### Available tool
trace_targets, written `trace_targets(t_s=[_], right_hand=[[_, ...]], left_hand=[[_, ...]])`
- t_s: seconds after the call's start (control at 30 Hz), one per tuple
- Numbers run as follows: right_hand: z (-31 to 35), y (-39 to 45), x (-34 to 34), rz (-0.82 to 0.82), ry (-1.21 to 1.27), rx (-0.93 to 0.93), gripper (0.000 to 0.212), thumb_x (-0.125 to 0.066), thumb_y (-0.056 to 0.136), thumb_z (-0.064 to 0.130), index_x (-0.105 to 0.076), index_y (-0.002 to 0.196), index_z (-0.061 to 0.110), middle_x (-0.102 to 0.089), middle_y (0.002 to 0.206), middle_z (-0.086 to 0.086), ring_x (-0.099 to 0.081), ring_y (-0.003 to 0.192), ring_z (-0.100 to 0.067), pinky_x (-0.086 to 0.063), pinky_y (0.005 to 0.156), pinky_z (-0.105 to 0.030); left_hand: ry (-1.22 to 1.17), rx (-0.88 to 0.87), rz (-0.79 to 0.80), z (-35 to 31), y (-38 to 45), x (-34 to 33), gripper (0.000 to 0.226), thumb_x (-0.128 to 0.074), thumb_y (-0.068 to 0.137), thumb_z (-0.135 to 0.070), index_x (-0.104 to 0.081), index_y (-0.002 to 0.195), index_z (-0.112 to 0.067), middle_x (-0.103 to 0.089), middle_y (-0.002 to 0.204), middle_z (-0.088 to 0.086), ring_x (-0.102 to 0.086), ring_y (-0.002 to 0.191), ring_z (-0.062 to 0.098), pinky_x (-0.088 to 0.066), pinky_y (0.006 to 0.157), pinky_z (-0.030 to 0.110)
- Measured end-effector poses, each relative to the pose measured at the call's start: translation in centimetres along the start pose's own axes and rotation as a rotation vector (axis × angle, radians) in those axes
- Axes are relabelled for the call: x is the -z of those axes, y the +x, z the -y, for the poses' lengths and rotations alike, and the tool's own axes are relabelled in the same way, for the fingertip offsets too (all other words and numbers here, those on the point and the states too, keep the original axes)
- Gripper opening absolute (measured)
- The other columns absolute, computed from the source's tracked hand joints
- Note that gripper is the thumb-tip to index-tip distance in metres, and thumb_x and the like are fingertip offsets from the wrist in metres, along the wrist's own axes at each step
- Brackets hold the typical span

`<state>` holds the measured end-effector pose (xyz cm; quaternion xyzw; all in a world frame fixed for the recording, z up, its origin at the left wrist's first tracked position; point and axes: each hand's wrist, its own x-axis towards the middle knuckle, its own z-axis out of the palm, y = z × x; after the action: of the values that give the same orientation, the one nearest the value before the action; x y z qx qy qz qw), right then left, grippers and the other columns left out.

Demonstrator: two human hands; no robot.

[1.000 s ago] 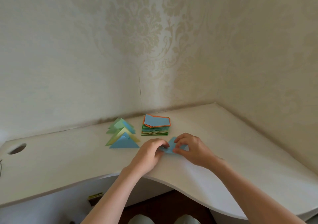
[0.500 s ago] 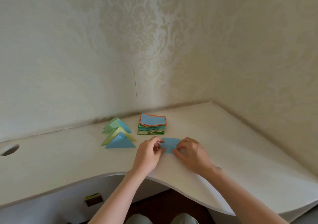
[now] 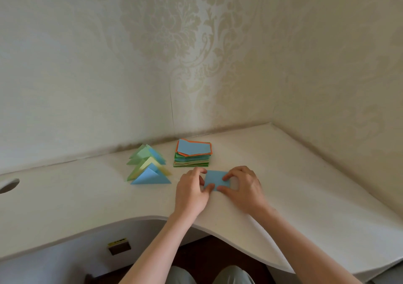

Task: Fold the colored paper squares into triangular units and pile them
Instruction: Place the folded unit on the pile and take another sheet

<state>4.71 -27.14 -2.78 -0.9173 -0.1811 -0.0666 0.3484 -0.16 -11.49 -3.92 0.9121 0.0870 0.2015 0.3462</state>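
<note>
Desk (image 3: 305, 196), white, wavy front edge, set into a corner of damask-papered walls (image 3: 174, 43); round cable hole (image 3: 8, 184) at far left. Stack of paper squares (image 3: 193, 156), blue sheet topmost, just behind the hands. Pile of folded triangles (image 3: 149, 170), green, yellow, blue, left of stack. Blue paper (image 3: 217, 180), flat rectangle, lies near the front edge; left hand (image 3: 192, 193) and right hand (image 3: 245, 187) pinch its opposite ends. Bare desktop to the right.
</note>
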Motion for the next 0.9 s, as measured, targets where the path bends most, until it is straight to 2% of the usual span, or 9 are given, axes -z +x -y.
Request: trace_targets(t_s=[0.1, 0.2, 0.3, 0.37, 0.5, 0.6, 0.7, 0.83, 0.9], right_hand=[[-0.2, 0.6, 0.3, 0.101, 0.007, -0.043, 0.047, -0.079, 0.072, 0.035, -0.062, 0.115, 0.026, -0.054, 0.125, 0.006, -0.045, 0.117, -0.018, -0.038, 0.1, -0.031], [-0.4, 0.9, 0.6, 0.147, -0.009, -0.063, 0.052, -0.077, 0.075, 0.035, -0.057, 0.123, 0.031, -0.052, 0.131, 0.011, -0.04, 0.122, -0.017, -0.035, 0.103, -0.03], [-0.4, 0.8, 0.4, 0.146, -0.004, -0.06, 0.051, -0.076, 0.076, 0.034, -0.057, 0.123, 0.032, -0.052, 0.132, 0.012, -0.039, 0.124, -0.016, -0.033, 0.106, -0.034], [-0.2, 0.7, 0.4, 0.156, -0.009, -0.069, 0.051, -0.076, 0.076, 0.036, -0.058, 0.123, 0.033, -0.052, 0.13, 0.012, -0.039, 0.124, -0.016, -0.033, 0.106, -0.035], [0.1, 0.7, 0.9, 0.2, -0.054, -0.053, 0.049, -0.072, 0.079, 0.039, -0.059, 0.124, 0.028, -0.052, 0.127, 0.009, -0.042, 0.121, -0.015, -0.034, 0.104, -0.033], [0.1, 0.4, 1.5, 0.172, -0.016, -0.023, 0.038, -0.06, 0.083, 0.01, -0.065, 0.12, 0.016, -0.059, 0.122, -0.002, -0.053, 0.114, -0.019, -0.038, 0.095, -0.021], [0.3, -0.4, 2.0, 0.163, -0.031, 0.012, 0.048, -0.05, 0.075, -0.005, -0.069, 0.113, 0.016, -0.064, 0.113, -0.002, -0.057, 0.104, -0.017, -0.041, 0.087, -0.016], [1.1, -1.2, 2.4, 0.176, -0.005, 0.068, 0.043, -0.054, 0.071, -0.005, -0.073, 0.098, 0.023, -0.068, 0.099, 0.003, -0.059, 0.088, -0.008, -0.046, 0.076, -0.015], [1.6, -1.2, 2.4, 0.165, -0.008, 0.118, 0.036, -0.061, 0.073, 0.001, -0.073, 0.095, 0.027, -0.066, 0.096, 0.004, -0.058, 0.086, -0.008, -0.049, 0.079, -0.023]], left_hand=[[-0.052, 0.034, 0.023, 0.2, 0.4, 0.3, 0.026, -0.071, 0.082, -0.024, -0.056, 0.103, -0.025, -0.053, 0.081, -0.008, -0.048, 0.074, 0.007, -0.031, 0.06, 0.014], [-0.099, 0.061, 0.041, 0.5, 0.6, 0.7, 0.021, -0.07, 0.082, -0.014, -0.059, 0.097, -0.022, -0.057, 0.082, -0.006, -0.05, 0.068, 0.005, -0.036, 0.057, 0.009], [-0.084, 0.024, 0.03, 0.3, 0.4, 1.1, 0.018, -0.065, 0.083, -0.006, -0.063, 0.094, -0.02, -0.06, 0.085, -0.006, -0.052, 0.07, 0.005, -0.037, 0.061, 0.007], [-0.055, -0.069, 0.017, -0.2, -0.1, 1.0, 0.021, -0.06, 0.085, -0.002, -0.065, 0.097, -0.018, -0.062, 0.09, -0.008, -0.054, 0.079, 0.007, -0.04, 0.07, 0.01], [-0.043, -0.207, 0.074, -1.0, -1.4, 0.4, 0.023, -0.06, 0.089, -0.014, -0.062, 0.111, -0.019, -0.063, 0.102, -0.008, -0.055, 0.097, 0.009, -0.046, 0.085, 0.023], [0.021, -0.239, 0.073, -0.9, -1.2, 0.7, 0.037, -0.067, 0.084, -0.035, -0.056, 0.117, -0.02, -0.06, 0.1, -0.008, -0.051, 0.096, 0.011, -0.044, 0.084, 0.026], [0.093, -0.268, 0.107, -0.7, -1.0, 1.2, 0.056, -0.07, 0.075, -0.053, -0.052, 0.119, -0.023, -0.056, 0.101, -0.008, -0.047, 0.096, 0.01, -0.041, 0.083, 0.025], [0.066, -0.257, 0.15, -0.3, -1.2, 1.8, 0.048, -0.07, 0.078, -0.049, -0.052, 0.113, -0.022, -0.053, 0.103, -0.009, -0.048, 0.097, 0.006, -0.039, 0.08, 0.018], [0.05, -0.28, 0.171, 0.1, -1.2, 2.3, 0.037, -0.069, 0.083, -0.037, -0.052, 0.111, -0.021, -0.056, 0.103, -0.01, -0.052, 0.097, 0.007, -0.041, 0.081, 0.018]])
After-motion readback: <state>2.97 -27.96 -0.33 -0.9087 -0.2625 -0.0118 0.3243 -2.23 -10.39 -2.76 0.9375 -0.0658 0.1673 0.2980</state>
